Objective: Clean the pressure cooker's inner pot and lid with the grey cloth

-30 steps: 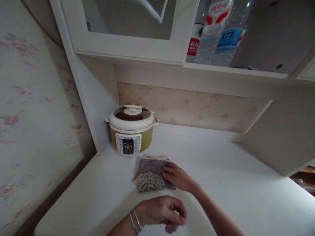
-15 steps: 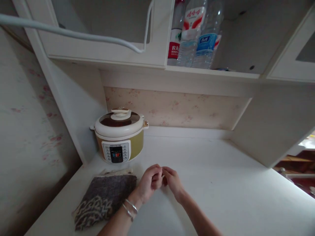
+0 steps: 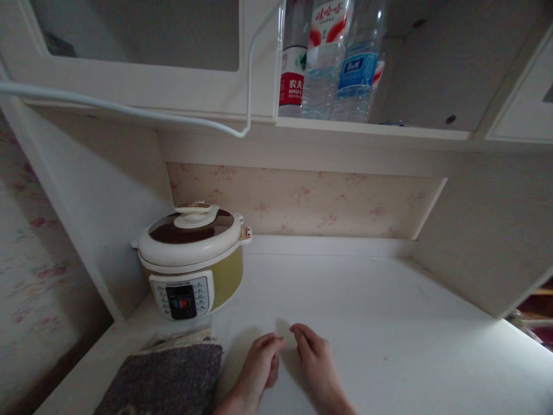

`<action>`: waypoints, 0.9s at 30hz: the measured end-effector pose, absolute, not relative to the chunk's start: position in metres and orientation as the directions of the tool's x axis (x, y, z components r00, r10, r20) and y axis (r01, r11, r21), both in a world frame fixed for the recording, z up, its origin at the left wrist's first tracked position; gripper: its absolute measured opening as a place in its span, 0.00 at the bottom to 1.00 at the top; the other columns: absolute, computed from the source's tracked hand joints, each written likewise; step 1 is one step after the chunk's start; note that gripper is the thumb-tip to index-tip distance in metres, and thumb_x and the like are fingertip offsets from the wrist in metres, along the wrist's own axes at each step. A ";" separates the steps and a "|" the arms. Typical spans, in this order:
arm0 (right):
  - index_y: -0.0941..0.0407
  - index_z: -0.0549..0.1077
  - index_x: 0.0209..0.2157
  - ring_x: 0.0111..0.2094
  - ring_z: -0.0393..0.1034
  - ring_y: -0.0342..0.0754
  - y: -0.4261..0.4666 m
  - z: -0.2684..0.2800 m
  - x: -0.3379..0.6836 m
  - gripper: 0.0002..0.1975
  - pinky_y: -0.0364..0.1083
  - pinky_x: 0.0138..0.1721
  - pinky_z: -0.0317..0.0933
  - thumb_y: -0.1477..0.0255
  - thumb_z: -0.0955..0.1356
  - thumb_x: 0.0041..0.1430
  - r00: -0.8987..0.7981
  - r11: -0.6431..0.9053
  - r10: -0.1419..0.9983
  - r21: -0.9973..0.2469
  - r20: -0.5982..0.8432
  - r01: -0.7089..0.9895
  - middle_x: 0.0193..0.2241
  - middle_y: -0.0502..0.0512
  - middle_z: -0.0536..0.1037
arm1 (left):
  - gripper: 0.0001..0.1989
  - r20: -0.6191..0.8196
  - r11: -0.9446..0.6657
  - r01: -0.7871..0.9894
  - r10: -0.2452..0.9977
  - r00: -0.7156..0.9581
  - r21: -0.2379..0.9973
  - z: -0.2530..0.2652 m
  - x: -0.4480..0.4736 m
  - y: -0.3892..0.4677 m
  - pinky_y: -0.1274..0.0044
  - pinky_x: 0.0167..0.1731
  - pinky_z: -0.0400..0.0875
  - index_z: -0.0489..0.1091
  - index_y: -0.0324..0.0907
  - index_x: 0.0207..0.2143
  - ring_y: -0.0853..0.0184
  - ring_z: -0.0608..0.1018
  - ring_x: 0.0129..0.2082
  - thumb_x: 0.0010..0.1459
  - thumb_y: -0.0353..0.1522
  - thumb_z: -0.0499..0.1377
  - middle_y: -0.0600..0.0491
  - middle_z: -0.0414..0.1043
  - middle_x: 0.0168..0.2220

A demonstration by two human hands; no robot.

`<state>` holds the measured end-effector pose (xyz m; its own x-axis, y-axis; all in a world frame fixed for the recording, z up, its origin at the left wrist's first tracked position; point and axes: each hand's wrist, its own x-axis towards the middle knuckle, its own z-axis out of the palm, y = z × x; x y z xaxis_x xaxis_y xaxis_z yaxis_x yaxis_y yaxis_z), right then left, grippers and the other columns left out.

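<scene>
My left hand (image 3: 261,363) is closed over the white counter, thumb and forefinger pressed together. Just to its right, my right hand (image 3: 317,362) is curled too, its fingertips turned toward the left hand with a small gap between them. Whatever the fingers may hold is too small or hidden to make out. Left of my left hand lies a folded dark grey cloth (image 3: 166,377) with a pale edge, cut off by the bottom of the view. Behind the cloth stands a white and olive-green electric pressure cooker (image 3: 224,276), lid on.
Overhead, an open shelf holds several clear plastic bottles (image 3: 324,86). A white cable (image 3: 129,109) hangs in front of the cabinet door (image 3: 151,86) at upper left. Side panels (image 3: 470,225) bound the white counter (image 3: 367,305), with flowered wallpaper behind it.
My hands were touching at the fingertips and are now slightly apart. The view has shifted, so the cooker and cloth appear lower and farther left, and my hands lower.
</scene>
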<state>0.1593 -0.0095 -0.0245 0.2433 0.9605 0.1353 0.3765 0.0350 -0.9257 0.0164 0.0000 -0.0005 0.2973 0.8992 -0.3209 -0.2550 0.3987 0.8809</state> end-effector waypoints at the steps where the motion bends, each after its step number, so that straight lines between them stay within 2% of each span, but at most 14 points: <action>1: 0.55 0.80 0.37 0.37 0.76 0.52 -0.011 -0.024 0.159 0.21 0.46 0.41 0.66 0.57 0.62 0.62 0.213 0.049 0.967 -0.925 0.138 0.376 0.36 0.57 0.83 | 0.22 -0.328 0.400 -0.256 0.902 0.280 0.880 -0.001 0.017 0.001 0.77 0.19 0.39 0.56 0.45 0.21 0.78 0.50 0.15 0.40 0.46 0.66 0.65 0.50 0.15; 3: 0.55 0.80 0.38 0.41 0.76 0.53 -0.014 -0.023 0.158 0.21 0.46 0.44 0.65 0.57 0.61 0.64 0.163 0.065 0.977 -0.925 0.134 0.374 0.39 0.58 0.83 | 0.22 -0.339 0.403 -0.263 0.905 0.258 0.876 -0.002 0.018 0.002 0.77 0.19 0.39 0.56 0.45 0.21 0.77 0.51 0.15 0.39 0.46 0.66 0.64 0.50 0.15; 11: 0.54 0.79 0.39 0.42 0.76 0.54 -0.016 -0.024 0.157 0.21 0.47 0.45 0.65 0.58 0.60 0.66 0.108 0.068 0.986 -0.907 0.123 0.415 0.39 0.59 0.83 | 0.22 -0.354 0.420 -0.274 0.899 0.257 0.865 0.002 0.017 -0.002 0.77 0.20 0.40 0.56 0.44 0.20 0.77 0.51 0.16 0.39 0.44 0.67 0.64 0.51 0.17; 18: 0.55 0.79 0.39 0.40 0.77 0.53 -0.019 -0.018 0.155 0.21 0.46 0.43 0.65 0.59 0.59 0.66 0.055 0.080 0.992 -0.890 0.117 0.449 0.38 0.58 0.83 | 0.20 -0.308 0.371 -0.266 0.918 0.249 0.890 -0.006 0.016 0.001 0.77 0.20 0.40 0.57 0.44 0.21 0.77 0.51 0.15 0.42 0.44 0.65 0.64 0.50 0.16; 27: 0.55 0.79 0.39 0.35 0.76 0.51 -0.020 -0.018 0.152 0.22 0.45 0.39 0.62 0.61 0.57 0.67 -0.004 0.103 0.993 -0.843 0.119 0.527 0.33 0.57 0.83 | 0.23 -0.346 0.409 -0.250 0.902 0.258 0.878 -0.010 0.017 0.005 0.78 0.19 0.40 0.57 0.44 0.20 0.77 0.51 0.15 0.39 0.46 0.67 0.64 0.51 0.15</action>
